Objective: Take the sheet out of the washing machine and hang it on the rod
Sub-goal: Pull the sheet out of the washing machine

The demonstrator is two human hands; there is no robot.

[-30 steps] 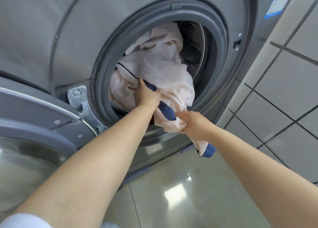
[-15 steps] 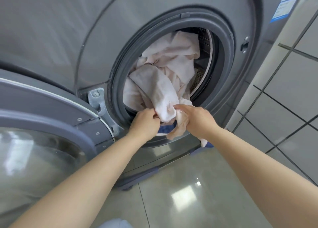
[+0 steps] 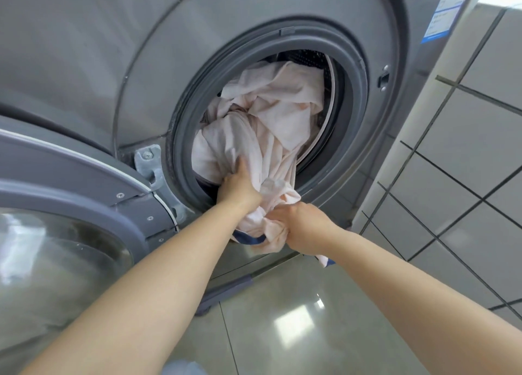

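door (image 3: 70, 205): swung wide open at far left, glass porthole all reflections
hinge (image 3: 149, 162): bolted just left of the grey rubber seal (image 3: 183, 137)
washing machine (image 3: 84, 49): grey front-loader, filling most of the view
left hand (image 3: 240, 186): reaching into the lower part of the opening, grip clamped on a bunch of the sheet, thumb up against the cloth
sheet (image 3: 271, 114): pale pink, crumpled, mostly inside the drum, lower end spilling over the seal's bottom lip, dark blue trim hanging under the hands
right hand (image 3: 305, 229): just outside the opening, grip curled tight round the dangling end
floor (image 3: 282, 332): glossy tiles
wall (image 3: 466, 148): tiled, right side
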